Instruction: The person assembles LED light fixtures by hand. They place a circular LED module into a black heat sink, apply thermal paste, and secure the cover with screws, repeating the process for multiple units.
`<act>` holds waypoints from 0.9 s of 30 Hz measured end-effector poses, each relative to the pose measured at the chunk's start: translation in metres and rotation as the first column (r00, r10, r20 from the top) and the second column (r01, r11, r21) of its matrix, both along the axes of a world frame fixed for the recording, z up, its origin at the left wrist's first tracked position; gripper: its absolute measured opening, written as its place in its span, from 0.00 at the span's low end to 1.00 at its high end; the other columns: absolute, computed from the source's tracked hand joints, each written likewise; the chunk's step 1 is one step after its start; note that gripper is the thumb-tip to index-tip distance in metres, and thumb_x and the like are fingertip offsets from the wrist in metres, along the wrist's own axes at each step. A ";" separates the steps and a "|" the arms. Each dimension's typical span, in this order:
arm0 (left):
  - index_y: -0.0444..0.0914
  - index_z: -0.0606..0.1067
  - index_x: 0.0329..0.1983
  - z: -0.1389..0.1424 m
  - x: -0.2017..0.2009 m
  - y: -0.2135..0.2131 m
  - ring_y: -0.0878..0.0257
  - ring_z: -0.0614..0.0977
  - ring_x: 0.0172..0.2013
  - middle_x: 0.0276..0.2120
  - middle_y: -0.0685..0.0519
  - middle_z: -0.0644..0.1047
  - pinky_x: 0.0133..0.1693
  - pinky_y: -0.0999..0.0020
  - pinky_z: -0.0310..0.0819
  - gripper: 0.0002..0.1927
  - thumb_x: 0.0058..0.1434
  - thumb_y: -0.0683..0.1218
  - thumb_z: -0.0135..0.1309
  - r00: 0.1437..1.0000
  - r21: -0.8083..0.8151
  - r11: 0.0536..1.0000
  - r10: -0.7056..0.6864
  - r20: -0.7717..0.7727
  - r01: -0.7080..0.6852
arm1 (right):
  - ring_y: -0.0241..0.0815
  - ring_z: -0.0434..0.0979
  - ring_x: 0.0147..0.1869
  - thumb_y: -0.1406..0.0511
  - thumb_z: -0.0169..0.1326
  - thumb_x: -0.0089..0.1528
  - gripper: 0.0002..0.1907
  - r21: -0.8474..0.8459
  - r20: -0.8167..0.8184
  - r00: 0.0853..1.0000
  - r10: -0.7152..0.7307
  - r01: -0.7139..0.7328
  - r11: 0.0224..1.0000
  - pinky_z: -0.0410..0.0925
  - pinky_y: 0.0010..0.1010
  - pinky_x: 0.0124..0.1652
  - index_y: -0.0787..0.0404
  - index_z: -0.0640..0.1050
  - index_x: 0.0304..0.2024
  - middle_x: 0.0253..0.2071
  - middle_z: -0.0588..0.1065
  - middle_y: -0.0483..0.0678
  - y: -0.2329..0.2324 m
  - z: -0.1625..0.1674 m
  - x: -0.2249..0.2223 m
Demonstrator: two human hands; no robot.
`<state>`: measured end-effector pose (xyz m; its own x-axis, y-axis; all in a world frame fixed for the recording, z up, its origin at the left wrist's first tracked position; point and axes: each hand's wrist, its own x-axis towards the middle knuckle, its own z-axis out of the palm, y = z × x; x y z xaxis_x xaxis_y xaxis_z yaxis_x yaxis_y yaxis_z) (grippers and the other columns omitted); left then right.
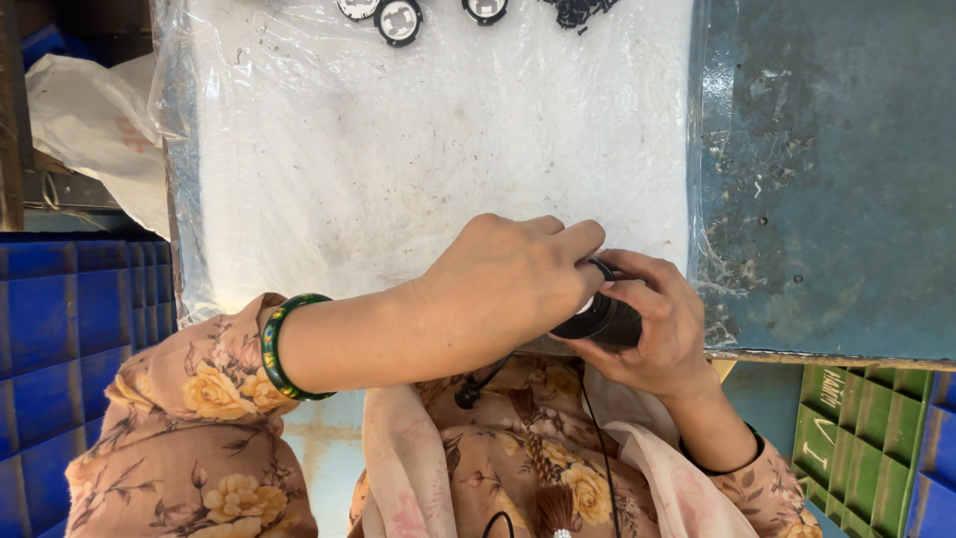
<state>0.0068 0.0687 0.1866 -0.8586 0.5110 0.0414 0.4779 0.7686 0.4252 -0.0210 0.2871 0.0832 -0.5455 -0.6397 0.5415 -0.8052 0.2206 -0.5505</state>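
While the right hand (652,319) grips a small round black part (600,319) at the near edge of the table (817,199), the left hand (513,279) pinches its top. Beyond that part, three more round parts (398,20) wait on the plastic sheet (438,139).

Hands: left (508,284) and right (652,324) – both grip a black round part (602,319) at the bench's (817,179) near edge.
Far edge: three round parts (398,20).
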 end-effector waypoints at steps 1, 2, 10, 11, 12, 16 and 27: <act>0.37 0.79 0.32 0.000 -0.001 0.000 0.54 0.81 0.38 0.39 0.51 0.75 0.30 0.60 0.77 0.09 0.47 0.43 0.60 1.000 -0.007 1.000 0.001 -0.003 -0.001 | 0.56 0.81 0.48 0.55 0.75 0.50 0.39 0.000 0.001 1.000 0.001 -0.001 1.000 0.75 0.40 0.41 0.60 0.64 0.52 0.52 0.75 0.61 0.000 0.000 0.000; 0.37 0.79 0.32 -0.001 -0.001 0.000 0.54 0.81 0.39 0.39 0.51 0.75 0.31 0.60 0.78 0.09 0.47 0.43 0.60 1.000 -0.003 1.000 0.000 -0.009 0.000 | 0.55 0.80 0.47 0.55 0.75 0.50 0.39 0.001 0.001 1.000 0.002 -0.002 1.000 0.75 0.40 0.41 0.60 0.64 0.52 0.52 0.75 0.61 0.001 0.000 -0.001; 0.40 0.79 0.34 -0.004 0.005 -0.003 0.57 0.79 0.42 0.46 0.54 0.72 0.37 0.59 0.79 0.09 0.48 0.44 0.60 0.995 0.021 0.998 0.057 -0.079 -0.056 | 0.57 0.81 0.49 0.56 0.74 0.50 0.39 0.012 -0.001 1.000 0.003 -0.003 1.000 0.76 0.41 0.43 0.60 0.65 0.53 0.51 0.74 0.60 0.001 0.001 -0.003; 0.41 0.79 0.34 -0.005 0.005 -0.003 0.56 0.80 0.42 0.45 0.54 0.72 0.39 0.56 0.78 0.09 0.48 0.45 0.60 0.994 0.019 0.998 0.064 -0.085 -0.062 | 0.57 0.81 0.48 0.56 0.74 0.50 0.38 0.015 -0.001 1.000 0.003 -0.003 1.000 0.75 0.41 0.42 0.59 0.65 0.53 0.51 0.75 0.61 0.001 0.001 -0.003; 0.41 0.79 0.33 -0.005 0.004 -0.003 0.55 0.80 0.41 0.44 0.54 0.73 0.41 0.52 0.78 0.10 0.47 0.45 0.60 0.993 0.016 0.997 0.072 -0.094 -0.071 | 0.56 0.81 0.48 0.57 0.75 0.50 0.38 0.019 -0.004 1.000 0.005 -0.004 1.000 0.75 0.41 0.42 0.59 0.65 0.53 0.52 0.75 0.61 0.000 0.001 -0.002; 0.42 0.79 0.34 -0.006 0.000 -0.006 0.54 0.81 0.41 0.43 0.55 0.74 0.34 0.56 0.77 0.10 0.49 0.48 0.64 0.998 -0.007 0.999 0.046 0.038 -0.046 | 0.56 0.81 0.48 0.57 0.75 0.50 0.38 0.004 -0.016 1.000 -0.010 0.010 1.000 0.75 0.41 0.43 0.59 0.66 0.53 0.52 0.74 0.60 -0.002 0.001 0.000; 0.40 0.78 0.40 -0.010 0.017 -0.011 0.54 0.82 0.40 0.42 0.54 0.76 0.39 0.55 0.77 0.14 0.52 0.49 0.63 0.991 0.161 0.980 0.123 -0.051 -0.113 | 0.54 0.80 0.49 0.57 0.74 0.47 0.25 0.116 -0.099 0.995 -0.006 0.018 0.993 0.75 0.41 0.45 0.57 0.80 0.43 0.52 0.74 0.58 0.002 0.007 0.001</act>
